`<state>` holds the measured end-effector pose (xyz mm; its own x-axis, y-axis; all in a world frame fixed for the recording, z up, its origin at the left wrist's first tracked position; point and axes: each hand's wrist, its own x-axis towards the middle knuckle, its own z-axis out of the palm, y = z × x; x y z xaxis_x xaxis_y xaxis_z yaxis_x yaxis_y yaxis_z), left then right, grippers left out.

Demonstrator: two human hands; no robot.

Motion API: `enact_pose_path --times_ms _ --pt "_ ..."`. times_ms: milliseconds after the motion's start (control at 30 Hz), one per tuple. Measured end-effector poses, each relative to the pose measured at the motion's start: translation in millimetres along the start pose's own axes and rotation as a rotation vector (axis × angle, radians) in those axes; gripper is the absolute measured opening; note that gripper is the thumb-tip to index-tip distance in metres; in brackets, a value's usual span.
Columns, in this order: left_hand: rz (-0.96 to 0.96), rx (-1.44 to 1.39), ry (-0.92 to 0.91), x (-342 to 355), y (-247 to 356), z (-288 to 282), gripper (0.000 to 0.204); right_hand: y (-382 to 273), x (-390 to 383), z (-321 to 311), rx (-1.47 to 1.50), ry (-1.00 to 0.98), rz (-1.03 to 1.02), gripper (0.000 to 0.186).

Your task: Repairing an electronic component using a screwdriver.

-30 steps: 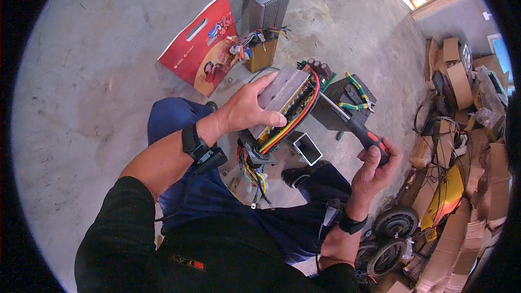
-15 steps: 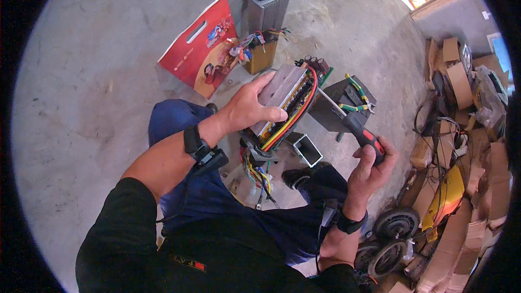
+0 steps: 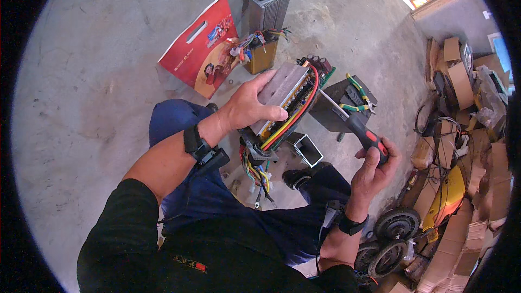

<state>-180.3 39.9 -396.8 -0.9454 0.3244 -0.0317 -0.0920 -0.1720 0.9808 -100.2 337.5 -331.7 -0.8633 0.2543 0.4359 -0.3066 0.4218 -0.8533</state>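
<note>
My left hand (image 3: 247,103) is closed around a circuit board with a grey metal heat sink (image 3: 282,86), its thumb along the near side. Red, yellow and black wires (image 3: 296,116) run lengthwise over the board, and several capacitors (image 3: 319,63) stand at its far end. A bundle of coloured wires (image 3: 258,172) hangs from the near end. In my right hand (image 3: 374,171) is a black-and-red screwdriver (image 3: 364,134), gripped by the handle. Its shaft slants up and left, the tip close to the board's right edge; whether it touches I cannot tell.
Right of the board, green-and-yellow pliers (image 3: 355,107) lie on a dark block (image 3: 331,114). A hollow metal housing (image 3: 307,150) stands near my foot. Beyond are a red bag (image 3: 190,43), a gold box (image 3: 262,58) and a finned grey unit (image 3: 269,11). Cardboard (image 3: 458,233) and wheels (image 3: 396,223) pile up at right.
My right hand and the screwdriver have shifted slightly to the right. My left hand and the board have barely moved.
</note>
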Motion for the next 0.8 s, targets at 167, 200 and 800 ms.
enact_pose_path --times_ms 167,200,800 --pt "0.005 0.028 0.003 -0.9 2.5 -0.8 0.103 -1.1 0.7 0.1 -0.013 -0.004 -0.004 0.035" --pt "0.008 0.025 0.003 -0.7 2.8 -0.7 0.103 -1.5 0.9 -0.3 -0.020 -0.006 -0.003 0.035" --pt "-0.003 0.182 -0.006 -6.3 4.5 2.5 0.108 -6.7 0.2 -6.7 -0.107 -0.056 0.037 0.028"
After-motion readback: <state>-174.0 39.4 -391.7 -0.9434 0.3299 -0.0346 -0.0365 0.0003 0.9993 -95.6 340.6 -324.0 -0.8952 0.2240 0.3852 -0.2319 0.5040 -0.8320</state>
